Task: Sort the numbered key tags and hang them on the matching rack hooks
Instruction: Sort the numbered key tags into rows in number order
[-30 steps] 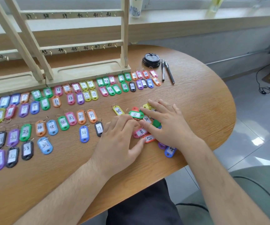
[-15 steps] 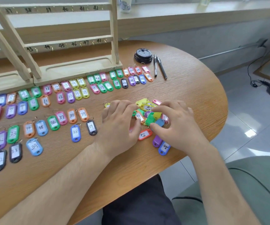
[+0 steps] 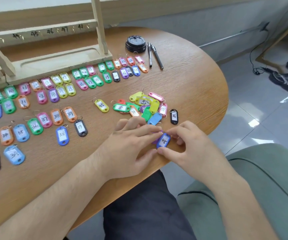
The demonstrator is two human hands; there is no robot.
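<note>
Blue tag [image 3: 163, 141] pulled clear, right hand [image 3: 191, 149] pinching

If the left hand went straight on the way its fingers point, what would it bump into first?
Likely the left hand meets the blue tag, which the right hand pinches, almost immediately; they may touch.

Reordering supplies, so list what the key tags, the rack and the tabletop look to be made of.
The blue key tag, like the rest: probably moulded plastic, with even bright colour and a slight gloss. It has a white paper-like label and a thin ring that looks metal.
The rack: pale, matte wood that looks unvarnished.
The tabletop: printed or real wood grain with a low sheen. It could be veneer or laminate; the picture doesn't settle it.
</note>
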